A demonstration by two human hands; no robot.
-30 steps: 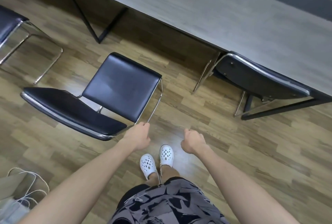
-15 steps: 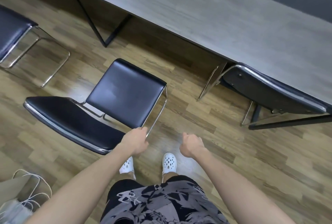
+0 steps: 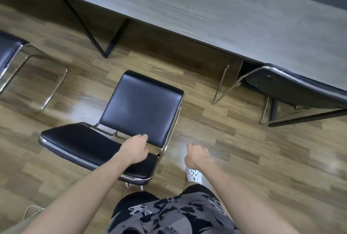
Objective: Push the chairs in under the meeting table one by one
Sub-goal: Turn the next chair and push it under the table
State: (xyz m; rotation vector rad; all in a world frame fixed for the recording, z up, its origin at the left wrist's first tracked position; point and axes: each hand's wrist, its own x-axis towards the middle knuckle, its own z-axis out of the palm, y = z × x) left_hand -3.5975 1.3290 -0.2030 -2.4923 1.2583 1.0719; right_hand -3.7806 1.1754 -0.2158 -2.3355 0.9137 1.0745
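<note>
**Black chair [image 3: 140,109] held by its backrest [image 3: 84,145], short of the desk [image 3: 206,17]**

The left hand [image 3: 136,150] lies over the top of the backrest, its fingers [image 3: 143,137] curled down over the front edge and grasping it. The chair stands on the wooden floor [image 3: 244,149] with its seat ahead of those fingers, pointing toward the grey desk and well apart from the desk's edge. The right hand [image 3: 197,154] hangs just right of the backrest, its fingers clenched on nothing. Farther right of it, a second chair [image 3: 293,85] sits tucked under the desk. Far left of the fingers, a third chair [image 3: 9,51] shows only in part.
</note>
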